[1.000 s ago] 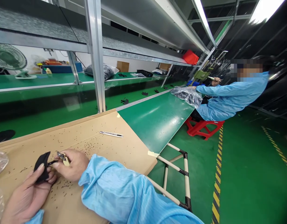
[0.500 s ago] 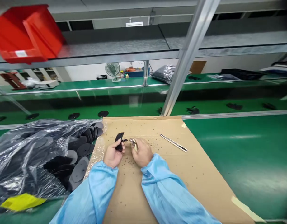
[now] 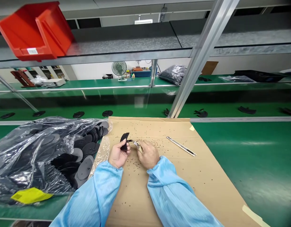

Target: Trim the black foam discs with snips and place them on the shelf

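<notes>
Head view, left fingers (image 3: 121, 145) pinching one part (image 3: 124, 136) (black), right fingers (image 3: 145, 146) clasping one nipper (image 3: 137, 145)

You are in a factory workshop, seated or standing at what looks like an assembly line. A long green strip like a conveyor (image 3: 126, 110) runs ahead of you, with black parts (image 3: 107, 113) spaced along it. Over it, a metal-framed shelf (image 3: 126, 37) carries a red parts bin (image 3: 36, 37). Your green worktop (image 3: 254, 164) has taped-down cardboard (image 3: 178, 189) strewn with tiny black bits (image 3: 134, 163), and a plastic bag (image 3: 20, 157) beside you holds black discs (image 3: 85, 167) in bulk. Your right hand (image 3: 149, 155) grips a plier-like tool (image 3: 138, 146); you wear blue work sleeves (image 3: 101, 189).
</notes>
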{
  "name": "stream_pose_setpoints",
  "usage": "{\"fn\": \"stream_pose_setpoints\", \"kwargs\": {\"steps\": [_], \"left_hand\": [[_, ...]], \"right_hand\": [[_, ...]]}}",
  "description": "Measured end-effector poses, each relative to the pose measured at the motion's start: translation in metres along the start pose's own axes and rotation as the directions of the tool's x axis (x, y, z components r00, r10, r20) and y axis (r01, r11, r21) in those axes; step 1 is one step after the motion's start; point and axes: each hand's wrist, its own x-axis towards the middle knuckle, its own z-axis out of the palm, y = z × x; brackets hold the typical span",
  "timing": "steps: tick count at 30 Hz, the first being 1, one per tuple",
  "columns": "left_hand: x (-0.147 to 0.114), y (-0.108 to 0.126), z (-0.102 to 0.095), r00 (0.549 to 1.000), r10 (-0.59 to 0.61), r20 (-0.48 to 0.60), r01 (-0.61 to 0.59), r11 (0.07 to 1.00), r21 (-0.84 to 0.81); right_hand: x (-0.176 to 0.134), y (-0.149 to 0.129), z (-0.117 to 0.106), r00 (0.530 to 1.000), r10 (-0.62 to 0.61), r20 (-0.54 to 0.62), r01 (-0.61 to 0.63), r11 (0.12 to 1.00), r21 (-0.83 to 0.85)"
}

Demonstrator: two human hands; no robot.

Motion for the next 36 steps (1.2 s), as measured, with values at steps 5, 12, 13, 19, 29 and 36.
{"fn": "stream_pose_setpoints", "kwargs": {"steps": [5,12,13,19,29,36], "left_hand": [[0.0004,-0.0018,0.0003,0.998,0.058,0.003,-0.058,0.997,0.049],[0.002,-0.0037,-0.0011,0.995,0.093,0.017,-0.094,0.99,0.1],[0.0022,-0.0042,-0.0013,0.995,0.099,0.017,-0.101,0.989,0.108],[0.0047,-0.0068,-0.0033,0.984,0.176,0.032,-0.179,0.977,0.12],[0.0026,-0.0018,0.0009,0.983,0.179,0.036,-0.178,0.984,-0.006],[0.0061,0.0019,-0.0049,0.996,0.082,-0.018,-0.083,0.996,-0.016]], "right_hand": [[0.0012,0.0013,-0.0025,1.0,0.019,0.022,-0.018,0.999,-0.045],[0.0008,-0.0029,-0.002,0.989,0.12,0.081,-0.12,0.993,-0.016],[0.0006,-0.0032,-0.0009,0.988,0.13,0.08,-0.133,0.991,0.025],[0.002,-0.0001,0.0019,0.973,0.231,0.005,-0.224,0.937,0.267],[0.0022,-0.0014,0.002,0.977,0.21,0.028,-0.207,0.916,0.345],[0.0011,-0.0045,0.0002,0.993,0.07,0.09,-0.095,0.947,0.308]]}}
